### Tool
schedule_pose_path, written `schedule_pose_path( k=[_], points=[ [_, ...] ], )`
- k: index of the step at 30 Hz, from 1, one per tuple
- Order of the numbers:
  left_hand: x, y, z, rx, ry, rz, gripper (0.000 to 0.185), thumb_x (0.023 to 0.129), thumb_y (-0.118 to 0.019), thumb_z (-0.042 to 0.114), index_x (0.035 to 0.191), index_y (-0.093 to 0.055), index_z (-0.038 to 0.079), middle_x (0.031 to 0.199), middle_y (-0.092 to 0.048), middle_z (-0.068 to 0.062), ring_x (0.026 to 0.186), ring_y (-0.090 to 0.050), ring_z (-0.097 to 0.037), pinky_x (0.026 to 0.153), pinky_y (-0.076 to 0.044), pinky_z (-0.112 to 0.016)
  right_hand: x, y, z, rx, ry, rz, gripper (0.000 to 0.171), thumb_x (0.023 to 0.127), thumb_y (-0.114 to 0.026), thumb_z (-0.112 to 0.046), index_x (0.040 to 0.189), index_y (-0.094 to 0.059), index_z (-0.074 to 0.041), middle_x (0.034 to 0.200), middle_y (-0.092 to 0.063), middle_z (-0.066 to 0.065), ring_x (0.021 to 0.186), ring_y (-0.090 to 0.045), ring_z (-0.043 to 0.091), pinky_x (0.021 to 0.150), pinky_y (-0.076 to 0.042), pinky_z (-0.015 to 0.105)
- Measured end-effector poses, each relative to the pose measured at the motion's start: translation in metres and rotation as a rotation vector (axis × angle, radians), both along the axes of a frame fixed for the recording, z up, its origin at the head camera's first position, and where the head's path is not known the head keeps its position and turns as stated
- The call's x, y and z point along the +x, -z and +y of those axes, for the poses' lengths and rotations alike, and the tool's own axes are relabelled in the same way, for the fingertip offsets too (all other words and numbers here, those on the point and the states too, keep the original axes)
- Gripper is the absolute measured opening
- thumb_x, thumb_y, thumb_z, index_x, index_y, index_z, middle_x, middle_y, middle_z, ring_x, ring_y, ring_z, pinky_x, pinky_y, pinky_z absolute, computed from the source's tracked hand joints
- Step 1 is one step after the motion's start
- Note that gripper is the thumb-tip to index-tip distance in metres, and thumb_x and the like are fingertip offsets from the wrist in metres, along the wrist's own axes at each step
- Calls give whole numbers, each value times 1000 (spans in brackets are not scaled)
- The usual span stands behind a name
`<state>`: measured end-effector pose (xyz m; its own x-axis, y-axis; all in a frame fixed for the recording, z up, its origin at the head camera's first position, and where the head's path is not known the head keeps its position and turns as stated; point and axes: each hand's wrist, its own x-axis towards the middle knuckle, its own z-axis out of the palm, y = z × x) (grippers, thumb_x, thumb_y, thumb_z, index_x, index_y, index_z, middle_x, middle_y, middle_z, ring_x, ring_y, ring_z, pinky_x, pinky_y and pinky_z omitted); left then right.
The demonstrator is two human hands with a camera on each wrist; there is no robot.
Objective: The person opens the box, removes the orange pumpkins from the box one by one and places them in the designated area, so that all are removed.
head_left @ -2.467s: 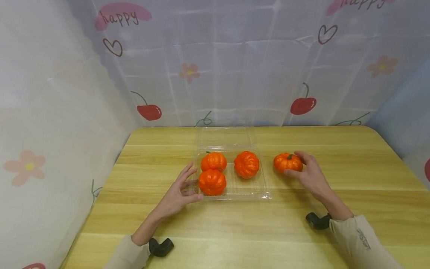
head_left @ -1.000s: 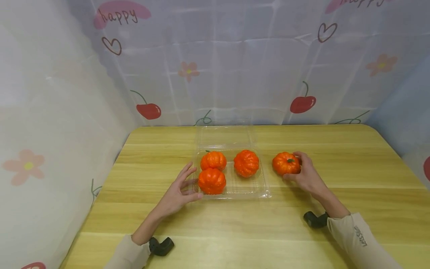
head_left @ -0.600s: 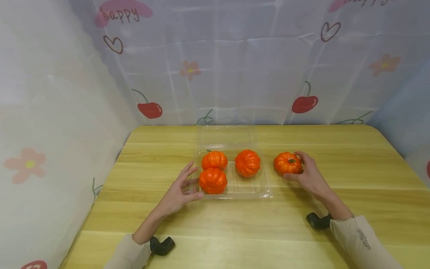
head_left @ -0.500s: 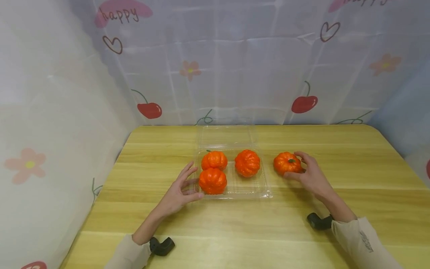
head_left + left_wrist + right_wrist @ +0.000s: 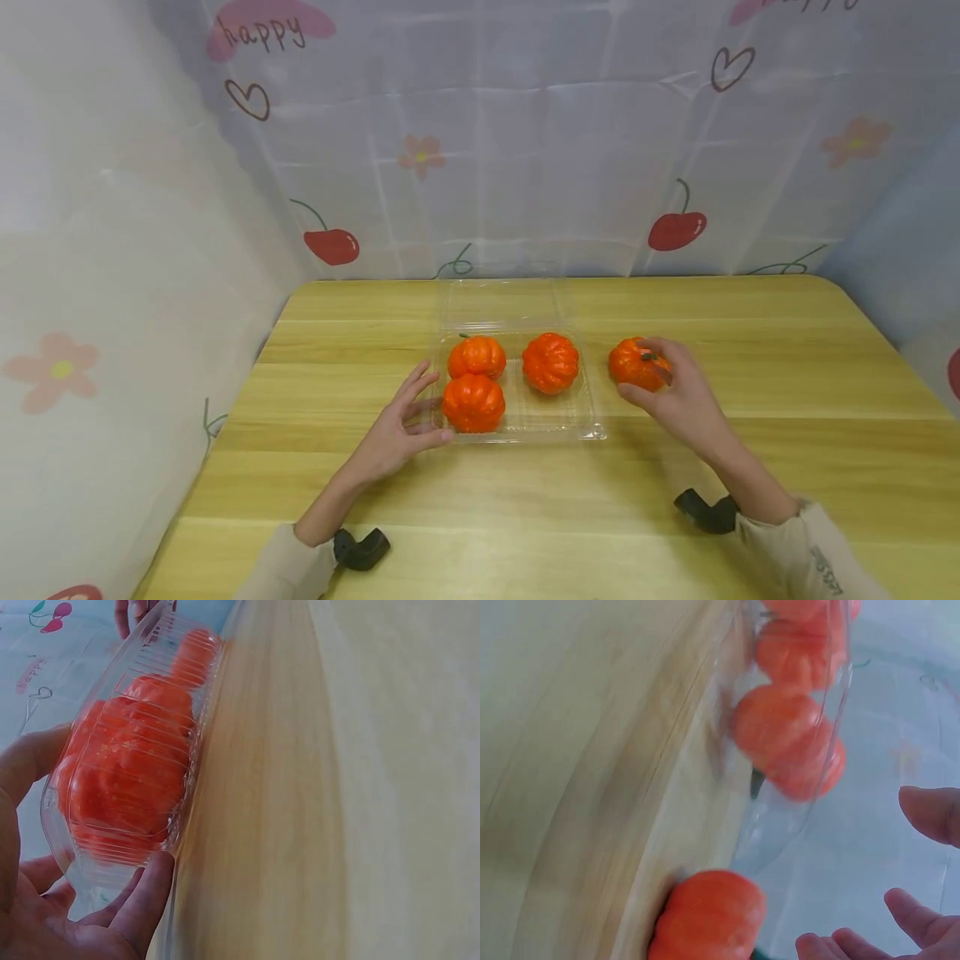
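My left hand spreads its fingers along the left end of an open clear plastic clamshell container. In the left wrist view, the fingertips lie right at the container's lower wall, with the thumb by the rim. Inside the container are three small orange pumpkins: two close together at the left, one at the right. A fourth pumpkin stands on the table right of it, green stem up. My right hand hovers over it, fingers parted; the right wrist view shows a gap between them.
The container's lid lies folded back toward the table's far edge. A patterned curtain rises behind the wood-grain table, with more sheeting at the left and right. Each wrist wears a dark camera mount.
The right hand has let go of the fourth pumpkin and risen from it. Earlier the pumpkin turned slightly, its stem shifting to the right. The left hand and container have stayed put.
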<state>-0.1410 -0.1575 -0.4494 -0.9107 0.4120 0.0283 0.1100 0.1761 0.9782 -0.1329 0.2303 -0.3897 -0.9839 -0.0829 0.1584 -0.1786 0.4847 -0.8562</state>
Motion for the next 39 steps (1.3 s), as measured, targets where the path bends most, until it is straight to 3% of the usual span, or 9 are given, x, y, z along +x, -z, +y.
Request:
schedule_pose_path(
  k=[8,15,21,27,39],
  points=[
    [0,-1,0,-11,-8,3,87,86,-78,14,156,-27,10,164,-7,3,135,-41,-39,99,-48,-40,4,-3,-27,-39,-110,1,66,84,-77,-4,139,-41,7,142,-41,22,133,-37,44,107,-34,59],
    [-1,0,0,-5,-10,1,86,85,-78,13,156,-29,10,164,-7,4,135,-42,-38,98,-49,-39,-7,-3,-50,-30,-170,-34,69,85,-77,-6,142,-39,7,146,-38,23,138,-31,43,112,-29,56],
    [0,1,1,10,-5,-1,85,85,-79,12,155,-30,9,164,-6,4,134,-42,-38,97,-50,-37,-20,-5,-65,-12,-170,-79,71,88,-74,-10,145,-36,7,149,-36,26,138,-30,46,111,-29,59],
    [0,0,1,36,9,1,84,85,-78,10,154,-30,6,165,-4,3,134,-42,-39,95,-51,-33,-29,-5,-75,27,-175,-119,69,93,-68,-16,148,-33,4,148,-40,25,134,-39,43,110,-30,58],
    [-1,-1,0,35,5,-3,84,85,-79,10,154,-31,6,165,-5,3,134,-42,-39,94,-51,-32,-33,0,-85,2,-172,-40,45,95,-63,-8,136,-50,4,135,-54,20,126,-48,35,105,-38,55]
  ],
)
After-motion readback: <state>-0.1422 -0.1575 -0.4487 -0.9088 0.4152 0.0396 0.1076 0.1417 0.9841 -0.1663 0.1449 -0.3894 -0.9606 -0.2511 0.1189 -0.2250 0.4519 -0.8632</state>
